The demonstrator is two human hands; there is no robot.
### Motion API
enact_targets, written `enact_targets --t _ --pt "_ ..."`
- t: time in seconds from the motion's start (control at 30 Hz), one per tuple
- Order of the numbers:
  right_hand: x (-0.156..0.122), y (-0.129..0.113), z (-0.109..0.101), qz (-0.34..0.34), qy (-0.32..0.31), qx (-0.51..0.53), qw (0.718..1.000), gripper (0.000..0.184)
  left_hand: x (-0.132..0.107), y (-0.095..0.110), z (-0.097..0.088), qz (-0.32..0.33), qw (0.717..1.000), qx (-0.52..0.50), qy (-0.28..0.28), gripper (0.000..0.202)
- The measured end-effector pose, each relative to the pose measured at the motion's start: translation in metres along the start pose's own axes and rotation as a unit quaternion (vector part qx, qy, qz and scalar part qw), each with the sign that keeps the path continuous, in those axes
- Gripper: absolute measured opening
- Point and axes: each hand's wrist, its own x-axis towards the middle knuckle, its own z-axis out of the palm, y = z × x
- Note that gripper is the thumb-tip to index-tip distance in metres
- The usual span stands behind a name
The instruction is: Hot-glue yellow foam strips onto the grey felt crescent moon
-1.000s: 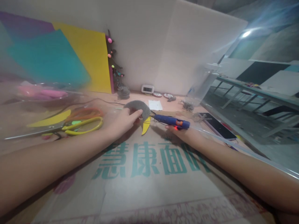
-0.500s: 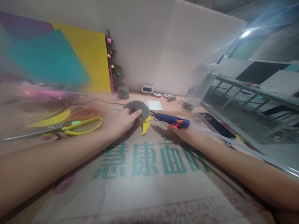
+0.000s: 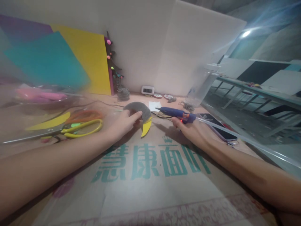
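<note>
My left hand [image 3: 128, 123] is closed on a grey curved piece [image 3: 144, 110] that looks like felt or foam, thumb on top. At the piece's lower right end is a pointed yellow piece [image 3: 146, 127], its tip toward me. My right hand [image 3: 188, 128] grips a blue glue gun [image 3: 172, 112], with a red light glowing near the trigger. A long clear glue stick [image 3: 225, 130] runs out of its back end to the right. The gun's nozzle points left, a short gap away from the grey piece.
Yellow-handled scissors [image 3: 82, 129] and a yellow curved piece [image 3: 53, 121] lie at the left. Behind stand coloured sheets [image 3: 92, 62], a small digital clock [image 3: 147, 90] and a white paper [image 3: 154, 106]. A phone [image 3: 217, 125] lies at the right, near a clear container [image 3: 202, 88].
My right hand has drawn the glue gun back to the right and slightly up, its nozzle coming away from the grey piece. My left hand stays nearly in place.
</note>
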Motion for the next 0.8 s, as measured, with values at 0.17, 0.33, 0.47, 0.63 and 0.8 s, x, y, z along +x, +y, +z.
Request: enact_targets --t 0.17,0.33,0.47,0.63,0.8 --pt "0.007 0.013 -0.001 -0.005 0.051 0.074 0.996 0.045 -0.001 0.004 0.001 0.016 0.999 0.051 0.003 0.031" --pt "0.016 0.020 -0.008 0.035 0.089 0.088 0.992 0.044 0.000 0.004 0.001 0.008 0.999 0.047 0.006 0.031" --pt "0.036 0.029 -0.009 0.099 0.048 0.036 0.993 0.048 -0.001 0.006 0.003 0.004 1.000 0.005 -0.017 0.025" --pt "0.077 0.048 0.004 0.108 -0.003 -0.029 0.994 0.043 -0.004 0.008 0.007 -0.011 0.999 -0.024 -0.019 0.024" --pt "0.107 0.064 0.025 0.097 -0.012 -0.012 0.995 0.040 -0.004 0.008 0.005 0.002 0.999 -0.011 -0.031 0.021"
